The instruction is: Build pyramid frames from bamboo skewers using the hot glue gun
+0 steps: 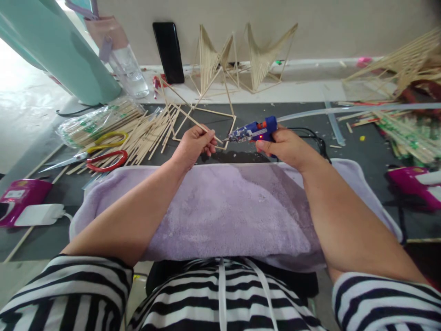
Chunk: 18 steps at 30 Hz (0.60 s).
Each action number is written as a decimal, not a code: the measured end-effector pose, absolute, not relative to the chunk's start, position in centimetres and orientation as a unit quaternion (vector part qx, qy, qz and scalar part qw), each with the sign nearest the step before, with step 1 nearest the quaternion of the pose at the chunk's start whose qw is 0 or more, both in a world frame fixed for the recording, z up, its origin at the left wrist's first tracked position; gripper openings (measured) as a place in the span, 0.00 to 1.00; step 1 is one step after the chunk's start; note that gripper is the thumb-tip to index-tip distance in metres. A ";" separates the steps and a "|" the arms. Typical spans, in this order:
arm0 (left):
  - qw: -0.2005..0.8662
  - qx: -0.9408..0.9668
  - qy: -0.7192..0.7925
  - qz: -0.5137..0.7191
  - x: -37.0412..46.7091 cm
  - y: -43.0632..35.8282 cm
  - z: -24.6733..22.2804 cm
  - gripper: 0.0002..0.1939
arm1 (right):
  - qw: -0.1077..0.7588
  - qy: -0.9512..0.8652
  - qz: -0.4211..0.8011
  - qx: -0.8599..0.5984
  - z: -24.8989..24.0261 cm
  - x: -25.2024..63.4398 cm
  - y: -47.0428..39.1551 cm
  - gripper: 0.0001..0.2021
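Near the middle of the dark table, my left hand (195, 145) pinches a thin wooden stick (196, 123) that slants down to the right. My right hand (287, 146) is wrapped round a blue glue gun (253, 131) with a small red light. The gun's nozzle points left and is at the stick's lower right end, close to my left fingertips; whether they touch I cannot tell. Behind and beside my left hand stands an open frame of joined sticks (215, 111), its lower edge partly hidden by my fingers. A clear glue stick (303, 111) extends from the gun's back.
Loose sticks (151, 133) and scissors (106, 158) lie at left, near a bottle (129, 69). A phone (168, 53) leans on the wall beside finished stick models (262, 59). A purple towel (227, 211) covers the front edge. More sticks (406, 133) lie right.
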<state>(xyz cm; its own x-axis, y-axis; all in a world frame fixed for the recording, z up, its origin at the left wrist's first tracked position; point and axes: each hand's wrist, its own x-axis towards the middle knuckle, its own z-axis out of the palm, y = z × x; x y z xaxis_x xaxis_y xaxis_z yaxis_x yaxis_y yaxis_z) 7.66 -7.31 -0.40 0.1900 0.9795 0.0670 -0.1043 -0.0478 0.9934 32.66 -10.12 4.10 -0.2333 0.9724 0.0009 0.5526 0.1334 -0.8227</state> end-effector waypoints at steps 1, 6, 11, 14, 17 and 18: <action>0.556 0.535 0.409 0.488 7.6 -7.3 -0.4 0.10 | 0.290 -0.694 0.365 -0.549 4.1 32.7 -10.1 0.15; 0.560 0.535 0.400 0.490 7.6 -7.1 -0.6 0.10 | 0.288 -0.689 0.377 -0.548 4.1 32.6 -10.1 0.15; 0.563 0.536 0.406 0.480 7.6 -7.3 -0.4 0.11 | 0.288 -0.684 0.379 -0.552 4.0 32.7 -10.0 0.16; 0.569 0.534 0.403 0.478 7.6 -7.4 -0.2 0.11 | 0.288 -0.687 0.382 -0.547 3.9 32.7 -10.0 0.16; 0.574 0.529 0.405 0.476 7.6 -7.5 -0.1 0.11 | 0.285 -0.686 0.386 -0.546 4.1 32.7 -10.0 0.16; 0.574 0.528 0.407 0.475 7.6 -7.5 -0.1 0.11 | 0.286 -0.685 0.387 -0.546 4.1 32.7 -10.1 0.16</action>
<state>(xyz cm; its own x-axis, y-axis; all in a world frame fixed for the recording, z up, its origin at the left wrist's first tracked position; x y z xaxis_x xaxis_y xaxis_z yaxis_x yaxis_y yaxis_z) 7.58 -7.47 -0.06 0.2170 0.9756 0.0342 -0.1152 -0.0092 0.9933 32.67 -10.06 4.13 -0.2397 0.9703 -0.0318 0.5278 0.1028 -0.8431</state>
